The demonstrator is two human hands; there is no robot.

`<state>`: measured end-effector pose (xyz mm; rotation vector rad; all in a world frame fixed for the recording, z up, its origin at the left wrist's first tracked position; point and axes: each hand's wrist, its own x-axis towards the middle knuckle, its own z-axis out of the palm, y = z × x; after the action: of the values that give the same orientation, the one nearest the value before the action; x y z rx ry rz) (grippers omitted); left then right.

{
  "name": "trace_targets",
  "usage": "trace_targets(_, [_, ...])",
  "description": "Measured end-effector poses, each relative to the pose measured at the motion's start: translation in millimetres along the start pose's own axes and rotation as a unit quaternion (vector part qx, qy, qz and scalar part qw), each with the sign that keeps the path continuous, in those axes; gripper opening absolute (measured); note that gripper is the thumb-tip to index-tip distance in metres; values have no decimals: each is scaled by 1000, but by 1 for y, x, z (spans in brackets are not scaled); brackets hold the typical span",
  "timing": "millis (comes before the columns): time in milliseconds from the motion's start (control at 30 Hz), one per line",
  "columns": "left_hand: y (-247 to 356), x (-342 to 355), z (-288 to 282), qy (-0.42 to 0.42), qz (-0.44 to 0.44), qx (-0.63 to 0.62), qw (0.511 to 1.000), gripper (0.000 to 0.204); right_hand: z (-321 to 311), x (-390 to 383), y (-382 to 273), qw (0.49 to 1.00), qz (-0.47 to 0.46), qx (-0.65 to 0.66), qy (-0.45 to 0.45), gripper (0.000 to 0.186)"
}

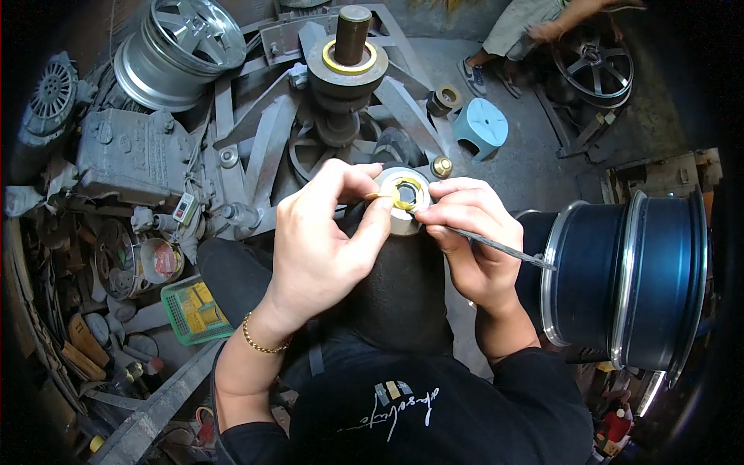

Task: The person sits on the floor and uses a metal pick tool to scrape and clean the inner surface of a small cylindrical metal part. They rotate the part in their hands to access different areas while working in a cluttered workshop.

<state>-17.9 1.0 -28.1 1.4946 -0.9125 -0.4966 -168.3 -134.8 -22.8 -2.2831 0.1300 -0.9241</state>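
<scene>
A pale, thick-walled ring (404,223) with patchy yellow material around its dark central hole rests on my raised, dark-clothed knee. My left hand (329,225) is closed at the ring's left rim, thumb and forefinger pinched together against it. On the opposite side, my right hand (480,244) grips a slim grey metal tool (508,249). The tool's flattened end sticks out to the right, while its other end is hidden among the fingers near the ring. My right fingertips also touch the ring's right edge.
Ahead stands a metal frame (271,139) carrying an upright spindle (353,39). Blue wheel rims (589,279) lie at right, a silver rim (159,74) at upper left. A light blue stool (487,122) stands near another person's feet (473,77). A green basket (177,318) sits lower left.
</scene>
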Motion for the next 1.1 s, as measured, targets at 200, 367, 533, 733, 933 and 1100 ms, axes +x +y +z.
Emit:
trace_targets(200, [-23, -2, -10, -71, 58, -45, 995, 65, -2, 0, 6, 999, 5, 36, -1, 16])
trace_targets(367, [-22, -2, -4, -57, 98, 52, 992, 66, 0, -6, 7, 997, 19, 74, 13, 19])
trace_targets(533, [-24, -11, 9, 28, 142, 82, 986, 39, -1, -8, 10, 997, 14, 81, 12, 20])
trace_targets(733, [-18, -6, 9, 48, 120, 51, 990, 19, 1, -6, 7, 998, 5, 59, 11, 20])
trace_targets(933, [-9, -2, 6, 18, 94, 72, 993, 10, 2, -5, 4, 999, 1, 32, 18, 20])
trace_targets(1100, [-7, 2, 6, 20, 117, 88, 989, 10, 3, -4, 1, 1000, 5, 9, 17, 21])
